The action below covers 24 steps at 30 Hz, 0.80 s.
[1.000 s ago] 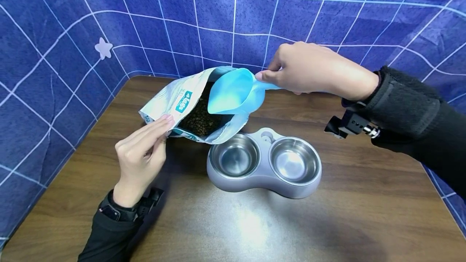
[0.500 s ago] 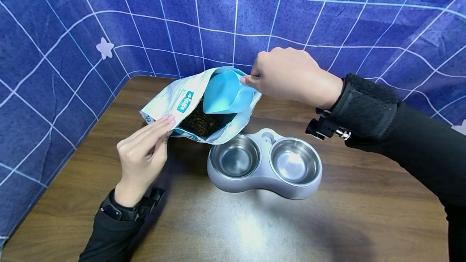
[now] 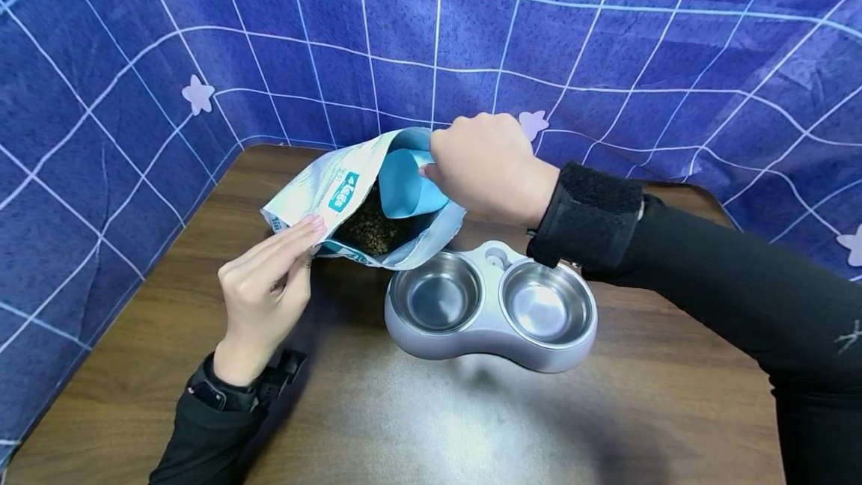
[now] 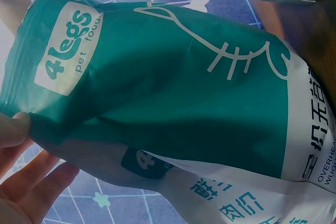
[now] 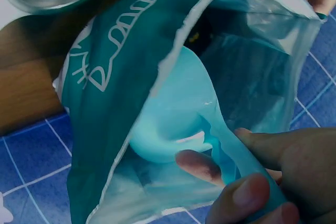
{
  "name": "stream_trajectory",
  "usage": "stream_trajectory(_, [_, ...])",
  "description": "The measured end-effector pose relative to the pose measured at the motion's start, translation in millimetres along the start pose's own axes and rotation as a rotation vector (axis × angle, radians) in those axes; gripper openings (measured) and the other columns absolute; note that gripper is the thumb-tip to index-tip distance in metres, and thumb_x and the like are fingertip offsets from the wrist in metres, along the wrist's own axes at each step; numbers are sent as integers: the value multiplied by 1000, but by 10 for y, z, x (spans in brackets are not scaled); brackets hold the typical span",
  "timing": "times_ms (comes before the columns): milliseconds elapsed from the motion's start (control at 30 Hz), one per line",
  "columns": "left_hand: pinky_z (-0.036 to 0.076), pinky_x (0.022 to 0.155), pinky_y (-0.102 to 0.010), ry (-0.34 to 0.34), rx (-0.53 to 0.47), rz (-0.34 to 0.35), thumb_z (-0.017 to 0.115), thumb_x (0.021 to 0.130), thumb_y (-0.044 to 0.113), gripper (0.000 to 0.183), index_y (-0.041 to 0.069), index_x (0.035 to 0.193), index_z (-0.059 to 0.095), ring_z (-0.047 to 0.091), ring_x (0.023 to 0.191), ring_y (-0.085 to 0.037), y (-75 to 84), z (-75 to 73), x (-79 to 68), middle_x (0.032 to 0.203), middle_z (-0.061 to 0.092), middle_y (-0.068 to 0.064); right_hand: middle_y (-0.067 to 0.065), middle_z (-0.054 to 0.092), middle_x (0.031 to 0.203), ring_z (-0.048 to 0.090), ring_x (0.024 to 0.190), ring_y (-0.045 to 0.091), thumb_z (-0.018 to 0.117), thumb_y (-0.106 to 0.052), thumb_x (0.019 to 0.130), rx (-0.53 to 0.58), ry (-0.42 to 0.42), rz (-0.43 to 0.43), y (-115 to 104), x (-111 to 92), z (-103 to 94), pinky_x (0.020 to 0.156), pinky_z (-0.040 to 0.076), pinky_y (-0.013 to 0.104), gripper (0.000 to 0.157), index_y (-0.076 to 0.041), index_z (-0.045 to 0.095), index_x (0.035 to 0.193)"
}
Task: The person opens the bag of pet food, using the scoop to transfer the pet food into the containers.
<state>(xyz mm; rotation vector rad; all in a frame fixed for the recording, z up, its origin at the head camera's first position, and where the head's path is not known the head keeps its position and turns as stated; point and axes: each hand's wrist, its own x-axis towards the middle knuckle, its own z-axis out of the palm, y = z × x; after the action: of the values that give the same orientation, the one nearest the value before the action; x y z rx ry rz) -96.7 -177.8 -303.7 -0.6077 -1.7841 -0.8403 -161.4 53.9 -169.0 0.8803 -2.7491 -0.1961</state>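
A pet food bag [image 3: 316, 182], white and teal, stands tilted with its mouth open and brown kibble [image 3: 373, 229] inside. My left hand [image 3: 266, 287] pinches the near left edge of its mouth between thumb and fingers; the left wrist view shows the teal side of the bag [image 4: 173, 87]. My right hand [image 3: 488, 167] grips the handle of a light blue scoop [image 3: 404, 185]. In the right wrist view the bowl of the scoop [image 5: 176, 103] sits inside the bag's mouth, above the kibble. Whether its tip touches the kibble I cannot tell.
A grey double pet bowl [image 3: 491, 328] with two steel dishes stands just right of the bag on the wooden table [image 3: 377, 418]. My right forearm passes above its back right part. A blue cloth with white grid lines [image 3: 337, 21] hangs behind the table.
My right hand has moved left and down, bringing the scoop from above the bag's edge into its mouth. The left hand keeps its hold on the bag's edge.
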Motion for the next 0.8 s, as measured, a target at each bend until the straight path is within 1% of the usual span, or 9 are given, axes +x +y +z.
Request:
stream_trajectory(100, [50, 88, -25, 10, -5, 2, 64, 77, -11, 15, -7, 88, 74, 69, 81, -37, -2, 1, -2, 90, 71, -20, 4, 53, 59, 58, 54, 27, 59, -38, 93, -33, 36, -11, -32, 28, 62, 46, 50, 43, 41, -13, 57, 61])
stream_trajectory(200, [51, 87, -27, 16, -11, 4, 64, 77, -10, 14, -7, 87, 74, 69, 80, -37, -5, 4, -2, 90, 71, -20, 4, 53, 58, 59, 53, 27, 60, -38, 92, -49, 46, -11, -47, 63, 106, 45, 49, 42, 42, -13, 57, 59])
stream_trajectory(400, [50, 88, -26, 5, -13, 7, 65, 77, -9, 15, -7, 89, 74, 69, 81, -37, -6, -2, -3, 91, 71, -19, 7, 59, 64, 62, 58, 29, 63, -37, 91, -28, 29, -15, -49, 118, 168, 49, 51, 45, 37, -11, 63, 65])
stream_trajectory(600, [50, 88, -27, 5, -13, 4, 65, 78, -9, 15, -7, 89, 74, 69, 82, -37, -9, -2, -2, 91, 71, -19, 7, 62, 65, 63, 60, 30, 66, -37, 88, -20, 39, -19, -80, 148, 249, 50, 52, 46, 34, -10, 65, 67])
stream_trajectory(800, [50, 88, -27, 0, -11, -1, 63, 78, -9, 16, -7, 90, 74, 69, 82, -37, -16, -1, 3, 92, 71, -19, 5, 63, 67, 63, 61, 30, 66, -39, 88, -18, -2, -3, -129, 179, 332, 50, 53, 45, 32, -12, 68, 71])
